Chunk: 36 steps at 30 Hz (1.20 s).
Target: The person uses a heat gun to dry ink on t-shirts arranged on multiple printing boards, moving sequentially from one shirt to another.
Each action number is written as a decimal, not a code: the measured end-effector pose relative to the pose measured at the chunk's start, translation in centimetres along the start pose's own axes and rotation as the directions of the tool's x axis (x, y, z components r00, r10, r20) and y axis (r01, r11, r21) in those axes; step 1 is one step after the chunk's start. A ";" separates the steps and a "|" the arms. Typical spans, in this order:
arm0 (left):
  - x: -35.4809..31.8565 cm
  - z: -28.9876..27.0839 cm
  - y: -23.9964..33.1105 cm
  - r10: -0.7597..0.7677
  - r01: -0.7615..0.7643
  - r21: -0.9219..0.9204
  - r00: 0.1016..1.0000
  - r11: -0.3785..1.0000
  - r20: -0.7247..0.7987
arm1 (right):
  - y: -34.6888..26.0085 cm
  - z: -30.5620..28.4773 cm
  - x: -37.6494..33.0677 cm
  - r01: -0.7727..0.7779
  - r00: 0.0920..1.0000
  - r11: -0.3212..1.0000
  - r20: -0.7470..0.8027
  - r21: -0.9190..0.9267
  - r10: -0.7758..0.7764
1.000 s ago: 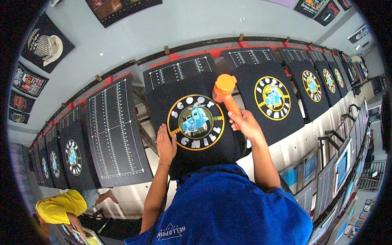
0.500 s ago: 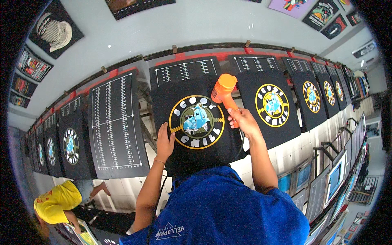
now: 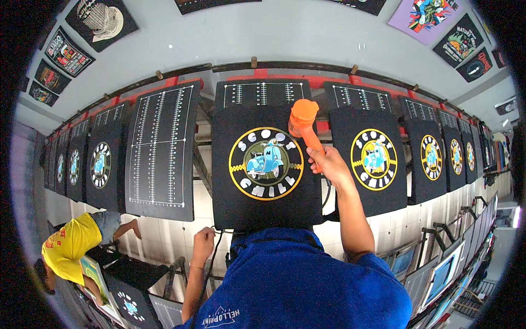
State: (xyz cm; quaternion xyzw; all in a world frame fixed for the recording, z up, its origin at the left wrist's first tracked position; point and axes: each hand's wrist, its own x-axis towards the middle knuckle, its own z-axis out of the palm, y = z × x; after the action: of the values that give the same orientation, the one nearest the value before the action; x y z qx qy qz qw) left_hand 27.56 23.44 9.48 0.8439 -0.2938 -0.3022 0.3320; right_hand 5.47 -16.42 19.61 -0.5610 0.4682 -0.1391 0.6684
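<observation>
Here, right fingers grip the orange blower; left fingers curl near the shirt edge.

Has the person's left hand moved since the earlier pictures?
Yes. Against the middle black shirt, the left hand moved toward the person's body, from beside the print to near the shirt's lower-left corner.

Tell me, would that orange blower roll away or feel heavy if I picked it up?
The orange blower would probably rock rather than roll far, since its handle sticks out at an angle. It may be fairly light, since the right hand alone holds it up.
</observation>
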 end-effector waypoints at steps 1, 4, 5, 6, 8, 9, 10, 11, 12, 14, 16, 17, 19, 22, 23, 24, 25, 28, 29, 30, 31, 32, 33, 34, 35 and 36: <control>-0.5 0.1 -0.8 -0.003 0.001 0.014 0.994 1.000 0.108 | 0.0 0.0 0.1 0.005 1.000 1.000 0.012 -0.009 -0.005; 0.9 -1.4 3.1 0.077 -0.115 0.107 0.948 0.988 0.307 | -0.2 -0.8 0.5 0.006 1.000 1.000 0.024 0.006 -0.006; 2.2 -2.3 5.9 0.164 -0.217 0.130 0.931 0.968 0.327 | 0.0 -0.9 0.5 0.031 0.999 1.000 0.026 -0.001 -0.031; 3.1 -3.2 11.3 0.285 -0.339 0.076 0.875 0.938 0.392 | 0.0 -1.1 0.7 0.019 0.999 1.000 0.029 -0.017 -0.019; 4.4 -1.8 17.2 0.456 -0.523 -0.082 0.644 0.848 0.614 | -0.5 -1.6 1.1 -0.002 0.998 0.998 0.058 -0.060 0.006; 4.6 0.6 19.1 0.530 -0.597 -0.190 0.466 0.779 0.709 | -1.2 -1.3 1.1 0.002 0.995 0.999 0.099 -0.034 0.002; 4.4 2.5 21.9 0.596 -0.567 -0.374 0.274 0.734 0.755 | -1.3 -1.1 1.1 0.009 0.994 0.998 0.106 -0.059 -0.003; 4.1 6.8 22.7 0.648 -0.552 -0.503 0.092 0.665 0.756 | -1.6 -0.7 1.2 0.019 0.994 0.996 0.108 -0.088 -0.009; 3.3 9.5 25.3 0.631 -0.505 -0.591 -0.113 0.629 0.768 | -1.8 -0.6 1.3 0.025 0.994 0.994 0.105 -0.111 -0.013; 0.5 15.3 29.2 0.559 -0.482 -0.684 -0.397 0.548 0.728 | -2.0 -0.4 2.2 0.019 0.990 0.992 0.142 -0.128 -0.001; -4.6 24.4 28.9 0.608 -0.295 -0.836 -0.580 0.464 0.542 | -2.7 -0.5 2.6 -0.004 0.988 0.991 0.153 -0.136 0.025; -6.3 25.5 29.4 0.537 -0.327 -0.815 -0.625 0.478 0.566 | -2.6 -0.6 2.9 -0.009 0.990 0.981 0.135 -0.195 0.036; -9.4 27.9 29.2 0.462 -0.349 -0.796 -0.670 0.495 0.581 | -3.4 -0.2 3.0 -0.029 0.991 0.978 0.121 -0.207 0.055; -10.9 28.5 28.3 0.442 -0.364 -0.795 -0.682 0.486 0.583 | -3.7 0.5 3.0 -0.028 0.991 0.971 0.121 -0.237 0.058; -11.1 28.3 28.2 0.443 -0.373 -0.791 -0.676 0.485 0.589 | -3.9 0.9 3.1 -0.019 0.989 0.966 0.138 -0.257 0.056; -11.1 28.2 28.2 0.448 -0.376 -0.790 -0.670 0.484 0.593 | -4.0 1.2 3.3 -0.010 0.987 0.961 0.153 -0.277 0.054; -11.0 28.1 27.9 0.449 -0.382 -0.790 -0.666 0.480 0.595 | -4.1 1.3 3.4 -0.012 0.988 0.964 0.147 -0.265 0.052; -10.8 27.3 27.5 0.456 -0.386 -0.791 -0.662 0.474 0.596 | -3.9 1.3 3.7 -0.018 0.989 0.969 0.137 -0.247 0.054; -10.8 27.2 27.4 0.457 -0.384 -0.791 -0.660 0.477 0.596 | -3.8 1.3 3.7 -0.018 0.989 0.966 0.139 -0.257 0.055; -10.8 27.0 27.1 0.461 -0.381 -0.793 -0.660 0.476 0.594 | -3.8 1.3 3.8 -0.018 0.988 0.964 0.140 -0.266 0.057; -10.6 26.9 26.9 0.462 -0.384 -0.791 -0.656 0.476 0.596 | -3.9 1.4 3.8 -0.022 0.990 0.965 0.126 -0.261 0.057; -10.4 26.6 26.7 0.460 -0.382 -0.791 -0.658 0.478 0.596 | -3.9 1.7 3.7 -0.026 0.992 0.967 0.112 -0.255 0.056; -10.2 26.4 26.5 0.459 -0.384 -0.791 -0.658 0.476 0.597 | -4.0 1.8 3.7 -0.030 0.994 0.968 0.098 -0.249 0.056; -10.1 26.3 26.4 0.459 -0.386 -0.791 -0.658 0.475 0.597 | -3.9 1.9 3.8 -0.024 0.994 0.967 0.098 -0.252 0.050; -10.1 26.1 26.3 0.456 -0.386 -0.791 -0.661 0.475 0.596 | -3.7 1.9 3.8 -0.018 0.994 0.966 0.096 -0.257 0.044; -10.0 25.9 26.1 0.454 -0.388 -0.792 -0.664 0.471 0.595 | -3.6 1.9 3.8 -0.012 0.995 0.965 0.093 -0.261 0.038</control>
State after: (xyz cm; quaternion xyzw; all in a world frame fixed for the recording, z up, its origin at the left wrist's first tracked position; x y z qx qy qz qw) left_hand -4.89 4.64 16.41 -0.0403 -0.7974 -0.5956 0.0881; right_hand 10.18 -19.15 20.89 -0.6438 0.4563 -0.0405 0.6129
